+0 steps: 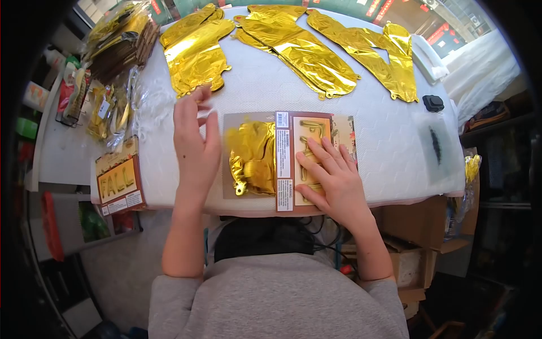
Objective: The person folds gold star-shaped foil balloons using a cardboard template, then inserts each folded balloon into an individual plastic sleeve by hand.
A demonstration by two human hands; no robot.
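My right hand (337, 176) lies flat with fingers spread on a printed cardboard package (285, 161) that has warning text and pictures of gold letters. From the package's left side, folded gold foil balloons (255, 161) stick out over a grey sheet (228, 189). My left hand (195, 133) is raised just left of that foil, holding nothing visible. Its thumb stands apart from the fingers, and its fingertips are slightly blurred. Beyond the fingertips lies a flat gold foil letter balloon (197, 53).
Two more stacks of foil letter balloons, a middle one (299, 51) and a right one (367, 53), lie along the far edge. A "FALL" package (119, 183) sits at the left edge, below bagged foil pieces (110, 110). At right are a black object (433, 103) and a clear bag (436, 150).
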